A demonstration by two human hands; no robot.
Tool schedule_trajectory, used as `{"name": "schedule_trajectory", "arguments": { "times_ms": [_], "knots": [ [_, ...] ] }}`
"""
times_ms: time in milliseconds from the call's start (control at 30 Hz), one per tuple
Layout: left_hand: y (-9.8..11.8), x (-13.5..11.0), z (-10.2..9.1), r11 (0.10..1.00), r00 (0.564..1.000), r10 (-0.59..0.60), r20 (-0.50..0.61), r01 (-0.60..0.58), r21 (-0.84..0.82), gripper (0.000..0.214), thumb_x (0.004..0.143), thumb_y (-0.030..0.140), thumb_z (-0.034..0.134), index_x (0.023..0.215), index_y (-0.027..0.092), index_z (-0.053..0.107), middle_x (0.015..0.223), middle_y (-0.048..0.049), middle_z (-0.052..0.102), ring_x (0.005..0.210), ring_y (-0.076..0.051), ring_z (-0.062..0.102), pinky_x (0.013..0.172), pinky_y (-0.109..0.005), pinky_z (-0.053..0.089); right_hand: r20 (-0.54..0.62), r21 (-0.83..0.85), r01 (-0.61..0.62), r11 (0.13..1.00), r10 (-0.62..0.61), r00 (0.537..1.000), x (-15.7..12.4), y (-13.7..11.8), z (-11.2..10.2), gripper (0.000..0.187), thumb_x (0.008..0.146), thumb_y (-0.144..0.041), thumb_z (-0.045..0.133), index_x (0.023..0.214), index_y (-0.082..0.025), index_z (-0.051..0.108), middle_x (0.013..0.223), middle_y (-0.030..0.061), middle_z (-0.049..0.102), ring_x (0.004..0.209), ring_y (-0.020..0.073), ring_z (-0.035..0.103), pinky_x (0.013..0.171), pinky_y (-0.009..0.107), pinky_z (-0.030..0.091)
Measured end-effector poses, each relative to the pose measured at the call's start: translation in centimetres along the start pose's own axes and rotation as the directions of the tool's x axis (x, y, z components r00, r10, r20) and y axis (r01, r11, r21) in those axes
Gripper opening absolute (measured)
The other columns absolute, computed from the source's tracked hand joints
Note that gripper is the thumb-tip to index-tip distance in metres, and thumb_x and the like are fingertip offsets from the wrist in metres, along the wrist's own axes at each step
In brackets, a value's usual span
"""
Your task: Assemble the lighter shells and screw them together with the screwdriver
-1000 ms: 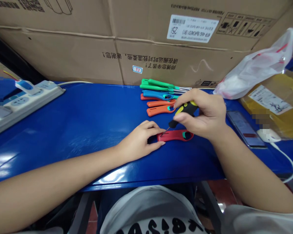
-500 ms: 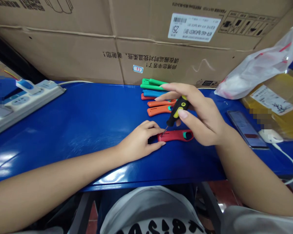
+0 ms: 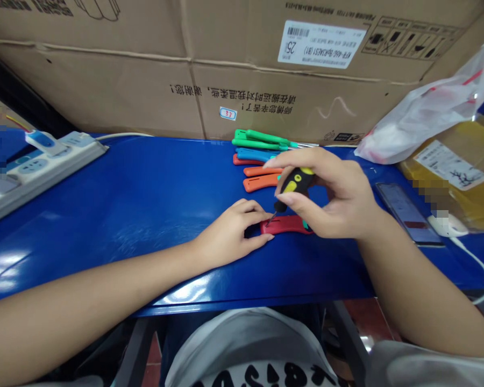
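Note:
A red lighter-shaped handle point(image 3: 284, 224) lies flat on the blue table point(image 3: 145, 199). My left hand point(image 3: 229, 234) pinches its left end, fingers closed on it. My right hand point(image 3: 326, 196) grips a small black-and-yellow screwdriver point(image 3: 292, 187), and the tip touches the red handle near its left end. My right palm hides the handle's right end.
Behind my right hand lies a row of green, blue and orange handles point(image 3: 262, 156). A white power strip point(image 3: 36, 166) sits at far left. A phone point(image 3: 405, 212), a white cable point(image 3: 474, 263), a plastic bag point(image 3: 427, 107) and a yellow parcel point(image 3: 460, 172) lie to the right. Cardboard boxes point(image 3: 185, 64) form a wall behind.
My right fingers have shifted round the screwdriver handle, turning it, while the tip stays on the red handle. My left hand has not moved.

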State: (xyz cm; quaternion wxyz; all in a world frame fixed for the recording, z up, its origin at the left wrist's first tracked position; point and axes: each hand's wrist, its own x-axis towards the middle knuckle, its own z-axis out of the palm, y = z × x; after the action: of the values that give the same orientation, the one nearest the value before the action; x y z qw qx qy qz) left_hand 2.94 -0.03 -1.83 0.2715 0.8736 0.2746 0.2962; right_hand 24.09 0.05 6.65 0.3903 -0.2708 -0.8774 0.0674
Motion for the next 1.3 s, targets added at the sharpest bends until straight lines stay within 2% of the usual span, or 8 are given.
{"name": "schedule_trajectory", "arguments": {
  "times_ms": [67, 133, 300, 467, 667, 900, 1100, 1300],
  "knots": [
    [0.0, 0.0, 0.0, 1.000, 1.000, -0.002, 0.010, 0.002, 0.000, 0.034, 0.090, 0.028, 0.071, 0.123, 0.018, 0.069, 0.112, -0.0091, 0.069, 0.107, -0.023, 0.064, 0.103, -0.044, 0.052, -0.085, -0.133, 0.056, 0.990, -0.068, 0.994, 0.0, 0.1, 0.2, 0.027, 0.086, -0.034, 0.075, 0.109, -0.022, 0.067, 0.102, 0.0026, 0.078, 0.081, 0.0191, 0.074, 0.071, 0.029, 0.059],
    [0.0, 0.0, 0.0, 1.000, 1.000, -0.005, 0.013, 0.005, 0.002, 0.034, 0.091, 0.028, 0.071, 0.123, 0.018, 0.069, 0.113, -0.0090, 0.069, 0.107, -0.023, 0.064, 0.103, -0.043, 0.052, -0.104, -0.179, 0.079, 0.981, -0.098, 0.990, 0.0, 0.1, 0.2, 0.027, 0.090, -0.038, 0.070, 0.111, -0.022, 0.067, 0.104, 0.0036, 0.078, 0.086, 0.0205, 0.076, 0.073, 0.029, 0.060],
    [0.0, 0.0, 0.1, 1.000, 1.000, 0.002, -0.002, -0.002, 0.010, 0.030, 0.090, 0.030, 0.072, 0.117, 0.015, 0.072, 0.107, -0.0089, 0.068, 0.102, -0.022, 0.064, 0.097, -0.040, 0.054, 0.022, -0.017, 0.006, 1.000, -0.006, 1.000, 0.0, -0.2, -0.1, 0.037, 0.100, -0.030, 0.050, 0.134, -0.020, 0.058, 0.112, 0.0057, 0.076, 0.098, 0.0206, 0.075, 0.086, 0.033, 0.060],
    [-0.2, 0.0, 0.1, 1.000, 1.000, 0.021, -0.005, -0.021, 0.020, 0.030, 0.090, 0.026, 0.072, 0.118, 0.017, 0.071, 0.110, -0.0087, 0.069, 0.104, -0.023, 0.064, 0.098, -0.040, 0.054, -0.099, -0.184, 0.112, 0.976, -0.132, 0.986, 0.1, -0.2, 0.2, 0.020, 0.088, -0.036, 0.073, 0.099, -0.020, 0.069, 0.088, 0.0012, 0.078, 0.079, 0.0177, 0.076, 0.071, 0.025, 0.059],
    [-0.1, 0.0, 0.1, 1.000, 1.000, 0.010, -0.008, -0.010, 0.007, 0.031, 0.090, 0.030, 0.072, 0.117, 0.015, 0.071, 0.107, -0.0085, 0.068, 0.102, -0.021, 0.063, 0.096, -0.039, 0.054, 0.033, 0.013, 0.033, 0.999, -0.033, 0.999, 0.0, -0.1, -0.4, 0.037, 0.098, -0.020, 0.047, 0.133, -0.013, 0.057, 0.119, 0.0110, 0.073, 0.104, 0.0202, 0.073, 0.089, 0.033, 0.059],
    [-0.1, 0.0, 0.1, 1.000, 1.000, 0.007, 0.004, -0.008, 0.017, 0.032, 0.090, 0.027, 0.072, 0.121, 0.018, 0.071, 0.111, -0.0086, 0.069, 0.106, -0.023, 0.064, 0.100, -0.041, 0.053, -0.145, -0.211, 0.080, 0.974, -0.113, 0.983, 0.1, -0.2, 0.1, 0.022, 0.084, -0.035, 0.078, 0.100, -0.023, 0.071, 0.091, 0.0007, 0.080, 0.084, 0.0199, 0.077, 0.075, 0.027, 0.061],
    [-0.1, 0.0, 0.1, 1.000, 1.000, 0.015, -0.011, -0.015, 0.012, 0.030, 0.090, 0.029, 0.072, 0.117, 0.015, 0.072, 0.107, -0.0083, 0.068, 0.101, -0.021, 0.063, 0.097, -0.039, 0.054, 0.065, -0.033, -0.013, 0.999, 0.015, 0.998, 0.0, -0.7, -0.6, 0.041, 0.100, -0.027, 0.052, 0.140, -0.022, 0.055, 0.117, 0.0057, 0.076, 0.096, 0.0191, 0.076, 0.083, 0.031, 0.061],
    [-0.1, 0.1, 0.1, 0.998, 0.998, 0.050, -0.024, -0.049, 0.026, 0.025, 0.089, 0.025, 0.073, 0.112, 0.016, 0.073, 0.101, -0.0071, 0.068, 0.098, -0.021, 0.063, 0.093, -0.037, 0.055, -0.044, -0.280, 0.108, 0.954, -0.125, 0.991, 0.2, -0.9, 0.0, 0.018, 0.091, -0.037, 0.070, 0.102, -0.022, 0.070, 0.089, 0.0003, 0.079, 0.081, 0.0179, 0.077, 0.071, 0.025, 0.060]
  ]
}}
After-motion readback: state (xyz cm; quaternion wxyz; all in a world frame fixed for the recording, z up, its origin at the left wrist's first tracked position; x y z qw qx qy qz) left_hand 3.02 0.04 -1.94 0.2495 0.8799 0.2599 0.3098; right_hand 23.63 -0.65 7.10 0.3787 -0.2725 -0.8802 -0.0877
